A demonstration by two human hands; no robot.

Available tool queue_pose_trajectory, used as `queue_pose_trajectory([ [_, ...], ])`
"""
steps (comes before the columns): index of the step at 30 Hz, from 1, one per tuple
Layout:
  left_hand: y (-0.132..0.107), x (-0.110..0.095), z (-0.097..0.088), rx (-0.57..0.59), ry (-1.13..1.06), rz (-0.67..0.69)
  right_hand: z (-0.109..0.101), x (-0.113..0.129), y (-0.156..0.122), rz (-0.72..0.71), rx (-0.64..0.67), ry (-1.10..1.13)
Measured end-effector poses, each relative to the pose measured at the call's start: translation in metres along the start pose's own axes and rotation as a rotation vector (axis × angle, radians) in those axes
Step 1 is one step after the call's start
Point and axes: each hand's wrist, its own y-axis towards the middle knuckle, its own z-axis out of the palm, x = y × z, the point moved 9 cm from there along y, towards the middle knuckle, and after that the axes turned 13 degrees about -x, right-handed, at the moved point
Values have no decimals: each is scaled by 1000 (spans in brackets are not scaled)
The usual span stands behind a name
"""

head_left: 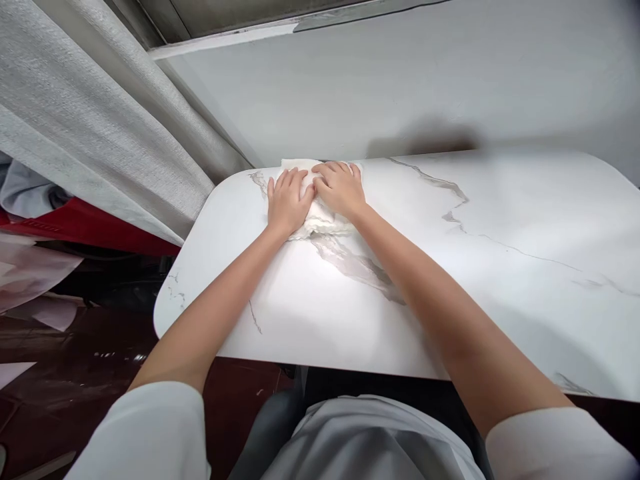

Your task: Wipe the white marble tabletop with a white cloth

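A crumpled white cloth (323,219) lies near the far edge of a white marble-patterned table (320,320). My left hand (289,203) rests on the cloth's left part, palm down, fingers spread and pointing away from me. Against its right part my right hand (343,189) lies flat, its fingers stretched out and angled to the left. The two hands nearly meet at the thumbs. Much of the cloth is covered by them, and a strip of it shows above the left fingers and below both hands.
Behind the table stands a pale wall (400,80). A light grey curtain (100,87) hangs at the left, above a red item (95,227) and some sheets (37,267). Dark reddish floor (100,373) shows below the table's left end.
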Motion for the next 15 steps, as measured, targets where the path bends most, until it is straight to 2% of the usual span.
queue_pose_trajectory([
  [8, 36, 3, 20, -21, 1, -3, 10, -13, 32, -52, 3, -90],
  [15, 55, -2, 33, -17, 52, 46, 11, -25, 49, -37, -23, -101],
])
